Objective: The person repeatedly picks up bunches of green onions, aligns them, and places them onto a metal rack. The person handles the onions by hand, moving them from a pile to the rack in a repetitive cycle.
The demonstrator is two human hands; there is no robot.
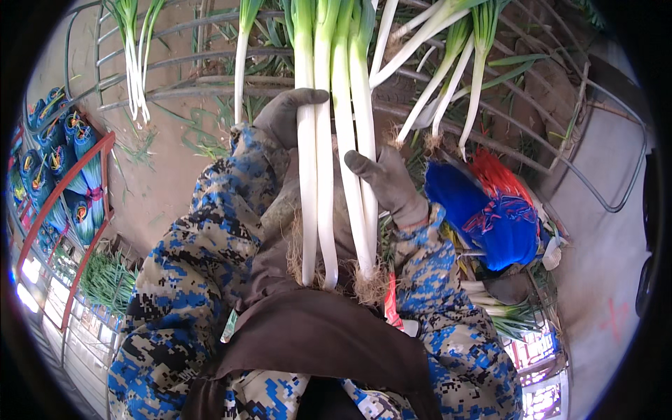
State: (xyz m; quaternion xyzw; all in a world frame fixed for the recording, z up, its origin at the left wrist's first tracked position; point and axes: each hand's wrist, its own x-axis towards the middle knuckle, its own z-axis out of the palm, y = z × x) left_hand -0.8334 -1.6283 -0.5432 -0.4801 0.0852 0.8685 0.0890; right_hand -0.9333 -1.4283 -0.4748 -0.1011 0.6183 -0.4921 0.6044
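Several long white-stemmed green onions [316,184] hang upright before me, green leaves at the top and hairy roots near my brown apron [325,336]. My left hand [286,115], in a grey glove, is closed around the stems on the left side, thumb across them. On the right side, my gloved right hand [388,181] grips the right-hand stems with its thumb in front. The roots [370,286] of the right-hand stems form a tangled clump. Fingers behind the stems are hidden.
More green onions [446,100] lie across a metal rack [210,92] at the top. Blue and red mesh bags [493,231] lie at the right. Wrapped bundles [79,173] stand behind a red metal frame [65,197] at the left. Loose leaves litter the floor.
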